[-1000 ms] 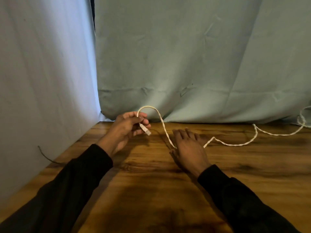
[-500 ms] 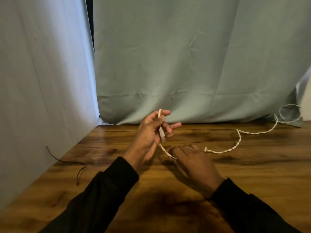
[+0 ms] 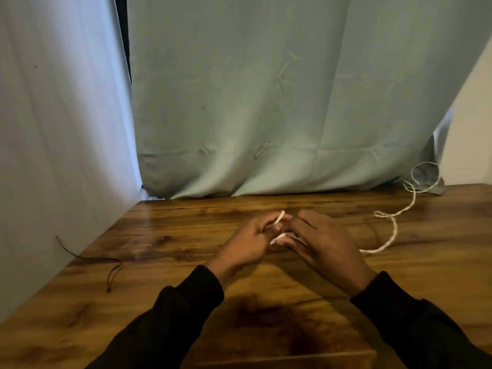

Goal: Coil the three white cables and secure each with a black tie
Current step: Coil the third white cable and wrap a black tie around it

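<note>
step: first loops of a white cable [image 3: 393, 230] being formed between both hands, low over the desk [image 3: 165, 265], centre of view.
left hand [image 3: 246, 245]: fingers curled, pinching the cable's end section; a short white stub pokes up past the fingertips.
right hand [image 3: 323, 242]: fingers bent over the next stretch of cable right beside the left; looks like it holds it, but the grip itself is hidden under the hand.
cable run: leaves under the right hand, snakes right across the desk, ends in loose loops at the far right by the backdrop edge.
how to do it well: keep the left pinch fixed as anchor, feed with the right in equal loops; the cable looks twisted and kinky, so I'd let it roll in the fingers instead of forcing it flat.
progress: early; most of the length is uncoiled. Only this one cable in view.
tie: thin dark strand [image 3: 114, 272] on the desk at left, likely a black tie, well apart from the hands.
surroundings: pale blue cloth backdrop [image 3: 239, 102] behind and on the left.
risk: far loops touch the cloth hem, could snag when pulled in.
</note>
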